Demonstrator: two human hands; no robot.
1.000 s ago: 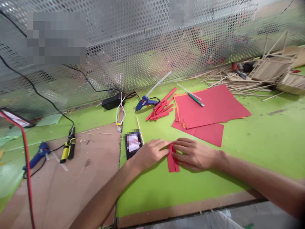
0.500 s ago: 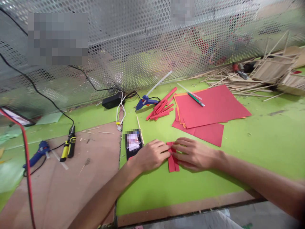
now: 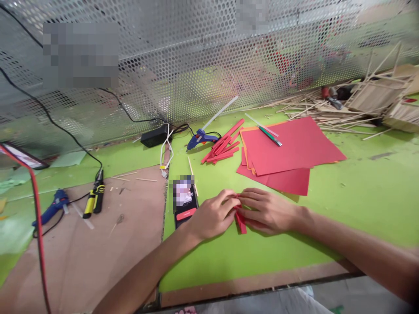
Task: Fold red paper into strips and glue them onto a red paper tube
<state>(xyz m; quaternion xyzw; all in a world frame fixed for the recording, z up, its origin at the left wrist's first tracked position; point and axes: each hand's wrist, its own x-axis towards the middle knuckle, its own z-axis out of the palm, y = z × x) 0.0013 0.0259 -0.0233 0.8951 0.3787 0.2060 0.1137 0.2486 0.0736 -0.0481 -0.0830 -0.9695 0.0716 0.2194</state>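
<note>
Left hand, right hand hold strip (red paper).

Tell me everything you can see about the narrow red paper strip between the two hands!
The narrow red paper strip looks plain and matte, and seems folded lengthwise. Fingers of the left hand and right hand touch its far part and cover much of it; whether they pinch or press is unclear. Its near end pokes out toward the person, slanting slightly right, over the smooth-looking green tabletop.
</note>
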